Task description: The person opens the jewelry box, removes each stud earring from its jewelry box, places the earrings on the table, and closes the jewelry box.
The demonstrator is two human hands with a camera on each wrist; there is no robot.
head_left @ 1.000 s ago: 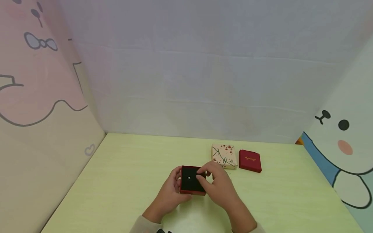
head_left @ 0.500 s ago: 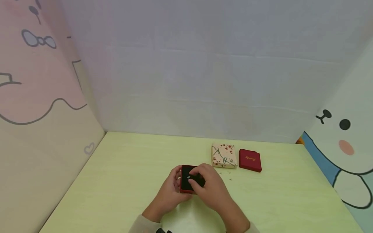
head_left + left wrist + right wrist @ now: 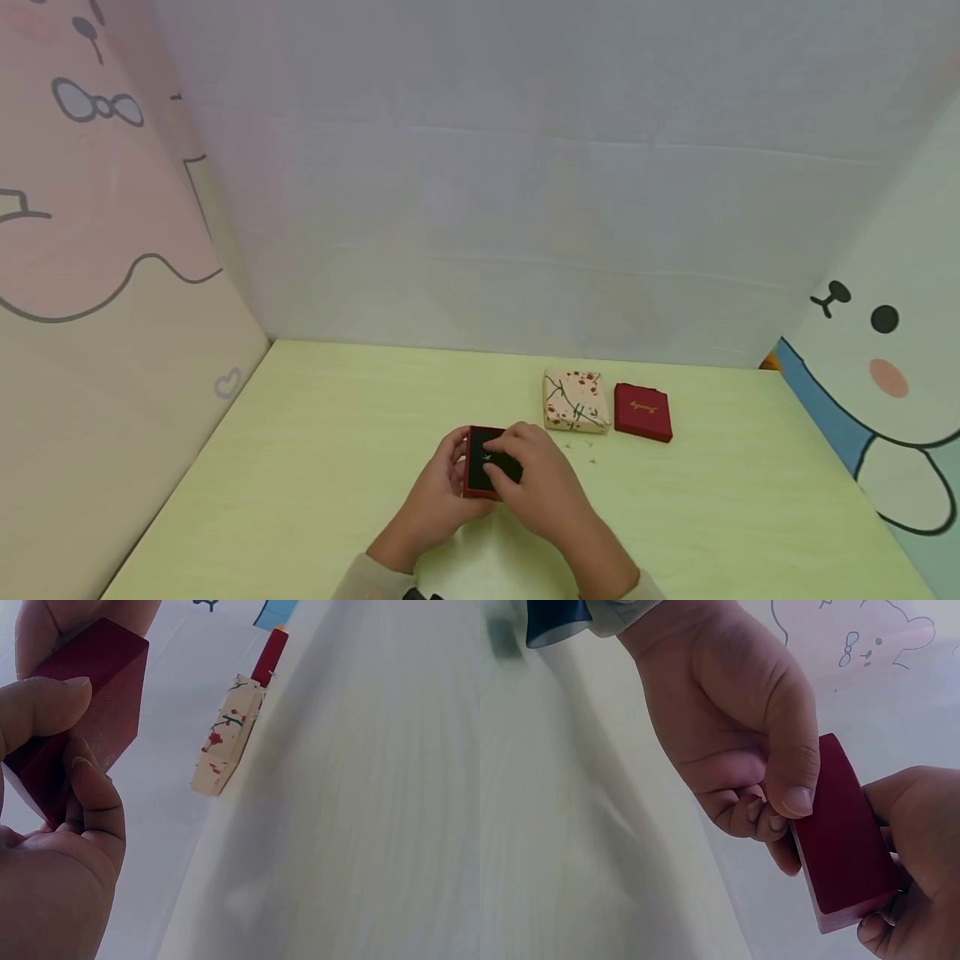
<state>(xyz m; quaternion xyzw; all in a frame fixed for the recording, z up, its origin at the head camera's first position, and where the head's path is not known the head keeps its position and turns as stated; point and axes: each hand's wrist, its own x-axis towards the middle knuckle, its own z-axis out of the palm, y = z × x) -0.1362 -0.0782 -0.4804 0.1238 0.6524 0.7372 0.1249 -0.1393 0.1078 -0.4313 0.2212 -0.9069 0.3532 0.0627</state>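
Note:
A small red jewelry box [image 3: 480, 493] with a black padded insert [image 3: 477, 475] sits in my left hand [image 3: 442, 492]. The left thumb and fingers grip its sides, and the left wrist view shows its dark red outside [image 3: 112, 697]. On the insert lies a small silver star-shaped piece [image 3: 487, 457]. My right hand [image 3: 543, 487] reaches over the box from the right, thumb and index fingertips on either side of the star. Whether they pinch it I cannot tell. In the right wrist view the box's red side [image 3: 844, 840] hides those fingertips' contact.
A cream floral-patterned packet [image 3: 576, 402] lies at the back, right of the hands. Beside it is a dark red square lid [image 3: 642, 412] with gold lettering. Several tiny pieces [image 3: 592, 461] lie on the table [image 3: 337, 417] in front of the packet.
My right hand has moved left across the insert, from its right side to the star-shaped piece. In the last half second it has hardly moved. The left hand keeps holding the box.

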